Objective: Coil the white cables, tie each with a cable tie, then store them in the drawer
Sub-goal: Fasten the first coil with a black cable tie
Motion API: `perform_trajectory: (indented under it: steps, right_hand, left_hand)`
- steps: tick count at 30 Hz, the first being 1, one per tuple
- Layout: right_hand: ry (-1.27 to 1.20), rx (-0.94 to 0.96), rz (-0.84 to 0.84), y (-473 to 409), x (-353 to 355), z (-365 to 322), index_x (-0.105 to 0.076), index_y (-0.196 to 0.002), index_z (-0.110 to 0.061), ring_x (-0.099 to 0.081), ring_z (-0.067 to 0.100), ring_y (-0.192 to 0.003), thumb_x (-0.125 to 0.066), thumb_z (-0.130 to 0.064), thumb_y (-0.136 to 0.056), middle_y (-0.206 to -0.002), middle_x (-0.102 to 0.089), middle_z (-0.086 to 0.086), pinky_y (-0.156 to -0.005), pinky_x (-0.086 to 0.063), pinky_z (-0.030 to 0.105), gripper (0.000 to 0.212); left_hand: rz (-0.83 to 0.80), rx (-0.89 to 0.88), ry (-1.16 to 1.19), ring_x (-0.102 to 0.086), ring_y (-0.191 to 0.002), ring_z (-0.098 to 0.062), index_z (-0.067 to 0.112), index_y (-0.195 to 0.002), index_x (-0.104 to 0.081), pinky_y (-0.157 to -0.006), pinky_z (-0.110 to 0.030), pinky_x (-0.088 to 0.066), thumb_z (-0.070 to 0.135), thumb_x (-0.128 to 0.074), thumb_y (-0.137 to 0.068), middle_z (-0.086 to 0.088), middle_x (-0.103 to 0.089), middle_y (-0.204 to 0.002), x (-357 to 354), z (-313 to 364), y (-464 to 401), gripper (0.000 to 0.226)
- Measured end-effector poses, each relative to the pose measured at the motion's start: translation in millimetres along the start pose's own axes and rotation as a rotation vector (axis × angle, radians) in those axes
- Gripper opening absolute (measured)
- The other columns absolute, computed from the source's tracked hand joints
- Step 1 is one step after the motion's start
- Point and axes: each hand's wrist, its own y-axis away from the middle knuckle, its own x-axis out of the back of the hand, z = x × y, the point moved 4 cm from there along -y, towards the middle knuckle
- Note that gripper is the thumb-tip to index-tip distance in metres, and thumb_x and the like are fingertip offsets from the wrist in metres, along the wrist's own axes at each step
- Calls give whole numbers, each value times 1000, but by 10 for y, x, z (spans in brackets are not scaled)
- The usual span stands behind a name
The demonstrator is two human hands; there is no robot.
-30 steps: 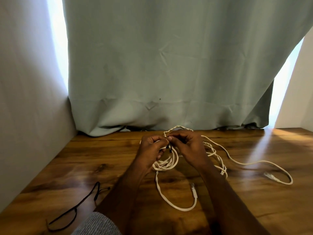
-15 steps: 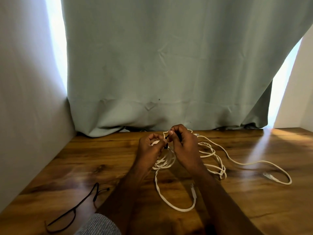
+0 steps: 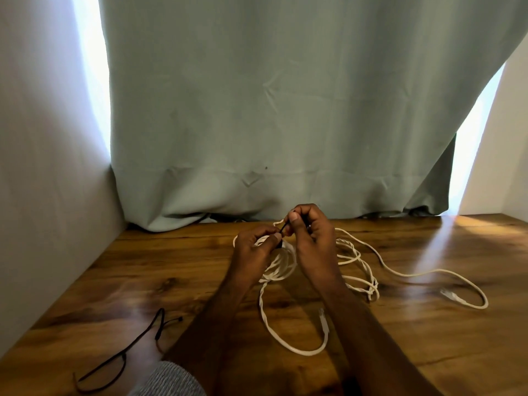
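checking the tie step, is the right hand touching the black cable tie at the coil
Touching. The head view shows the right hand pinching the black cable tie between thumb and fingers, just above the coiled white cable; the left hand holds its lower end.

At frame centre, the left hand (image 3: 257, 250) and right hand (image 3: 311, 232) pinch a black cable tie (image 3: 283, 228) over a coiled white cable (image 3: 281, 265) on the wooden table (image 3: 428, 338). Loose black ties (image 3: 120, 355) lie lower left.
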Motion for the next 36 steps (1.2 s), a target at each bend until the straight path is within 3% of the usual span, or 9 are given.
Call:
perform_trajectory:
  steps: [3, 9, 14, 19, 22, 25, 30, 33, 36]
  right_hand:
    - [-51, -22, 18, 6, 13, -31, -62, -94, -4, -61, 13, -69, -54, -8, -102, -75, -63, 10, -66, -51, 20, 13]
    - [-145, -162, 69, -24, 51, 147, -64, -98, -3, -61, 11, -67, -55, -13, -103, -76, -65, 6, -63, -52, 24, 14]
    - [-68, -90, -129, 32, -21, 149, -72, -111, -13, -71, 14, -96, -64, -10, -98, -99, -74, -3, -83, -59, 29, 15]
    - [-149, -171, -144, 18, 3, 239, -70, -120, -9, -71, 14, -99, -49, 9, -98, -102, -77, 2, -86, -55, 25, 35]
    - [21, -144, -186, 30, 18, 302, -72, -122, -18, -70, 11, -103, -65, 0, -94, -108, -75, -5, -92, -58, 32, 34]
    - [68, -97, -195, 56, -19, 313, -79, -108, -20, -72, 12, -99, -73, -15, -91, -102, -77, -7, -90, -59, 42, 18]
    - [121, -20, -108, 8, 13, 296, -77, -92, -15, -71, 14, -82, -66, -21, -98, -84, -74, -5, -76, -58, 42, 14]
    - [160, 11, -77, -3, 7, 283, -72, -87, -15, -66, 12, -78, -61, -21, -101, -79, -69, -5, -71, -54, 33, 19]
    - [170, 22, -91, 11, -51, 240, -70, -85, -13, -63, 10, -76, -58, -19, -102, -76, -65, -5, -67, -49, 24, 21]
  left_hand:
    - [2, -6, -26, -54, -50, -1, 3, -88, -74, -49, -14, -39, 5, -64, -92, -1, -66, -68, 18, -25, 9, 12]
    - [-6, -11, -79, -69, -75, -13, 11, -93, -74, -64, -23, -53, 4, -71, -86, -2, -73, -86, 22, -94, 26, 10]
    - [62, 27, -34, -60, -60, -5, 6, -89, -72, -53, -16, -44, 4, -68, -89, -4, -71, -79, 121, -84, -17, 5]
    - [163, 143, 80, -58, -53, -12, 7, -89, -70, -43, -20, -40, 6, -66, -90, -12, -66, -70, 189, -118, -18, 4]
    - [156, 129, 69, -57, -51, -9, 5, -90, -71, -43, -20, -40, 5, -67, -90, -10, -66, -70, 177, -99, -6, 4]
    - [134, 110, 41, -59, -52, -6, 9, -88, -72, -43, -19, -42, 7, -71, -87, -6, -67, -70, 150, -88, 7, 2]
    - [30, 69, -34, -60, -51, -7, 8, -90, -75, -48, -23, -47, 7, -79, -79, -2, -70, -70, 113, -87, 12, 12]
    - [6, 4, -106, -71, -72, -16, 13, -91, -77, -65, -37, -59, 11, -81, -79, 0, -75, -83, 107, -103, -1, 13]
    - [27, -74, -176, -71, -84, -18, 17, -88, -77, -78, -46, -59, 16, -77, -80, 2, -75, -86, 153, -122, -33, 8]
